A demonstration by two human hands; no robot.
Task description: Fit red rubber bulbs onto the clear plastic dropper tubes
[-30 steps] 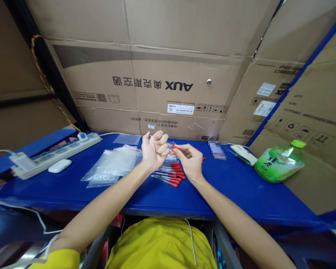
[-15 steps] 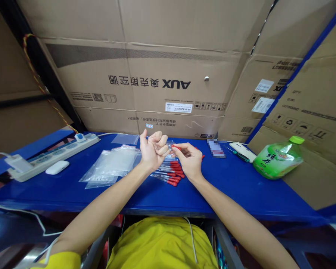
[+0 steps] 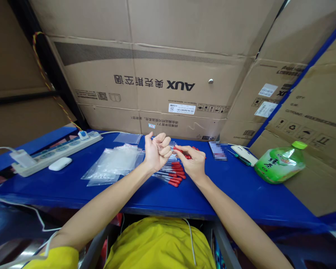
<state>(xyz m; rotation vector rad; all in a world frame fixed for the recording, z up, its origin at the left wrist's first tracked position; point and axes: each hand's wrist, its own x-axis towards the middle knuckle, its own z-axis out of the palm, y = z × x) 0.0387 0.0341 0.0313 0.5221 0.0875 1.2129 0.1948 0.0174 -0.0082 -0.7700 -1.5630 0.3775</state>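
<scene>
My right hand (image 3: 196, 164) pinches a dropper by its red rubber bulb (image 3: 178, 150), just right of my left fist. My left hand (image 3: 155, 153) is closed, palm side up, fingers curled and thumb raised; what lies inside the fingers is hidden. Below and between the hands, a pile of glass droppers (image 3: 173, 181) with red bulbs lies on the blue table (image 3: 145, 203), bulbs mostly to the right. More red bulbs show behind my right hand. To the left of the pile lie clear plastic zip bags (image 3: 112, 164), overlapping in a stack.
On the left are a white power strip (image 3: 58, 153) and a white earbud case (image 3: 60, 163). A green drink bottle (image 3: 280, 162) lies on its side at the right, near a white device (image 3: 245, 155) and a small pouch (image 3: 218, 150). Cardboard (image 3: 156, 56) walls the back.
The view has shifted slightly. My right hand has turned a little, showing more red bulb at its fingertips. My left hand stays curled as before.
</scene>
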